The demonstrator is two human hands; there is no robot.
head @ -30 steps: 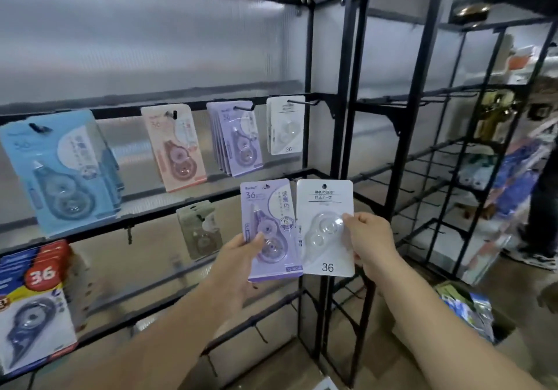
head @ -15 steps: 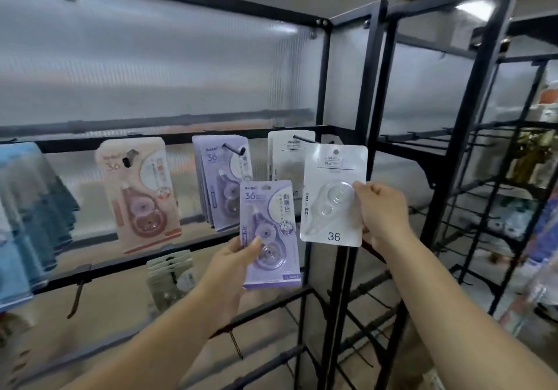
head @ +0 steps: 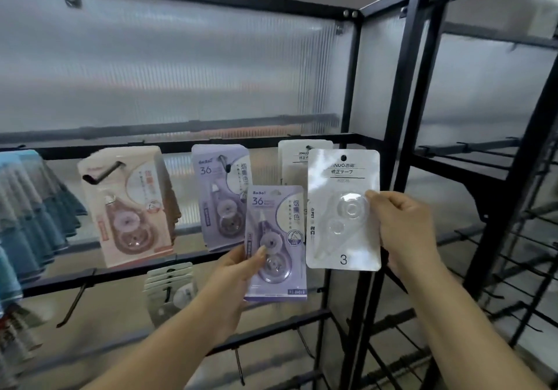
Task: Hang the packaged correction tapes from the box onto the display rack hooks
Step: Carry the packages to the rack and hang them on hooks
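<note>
Right hand (head: 404, 226) pinches white pack (head: 342, 214) by its side edge, up by hung white packs (head: 291, 160). Left hand (head: 238, 271) grips purple pack (head: 276, 244) low. Prob light, stiff card w/ slick plastic; hold edges.

black rack (head: 401, 117); tape packs (head: 217, 199) on hooks (head: 104, 171)

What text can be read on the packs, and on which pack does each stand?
"JINUO": held white pack
"修正テープ": same pack
"3": same pack
"36": held purple pack
"36": hung purple pack
"JINUO": hung white pack
Pink pack, all small print: too blurred.
</note>
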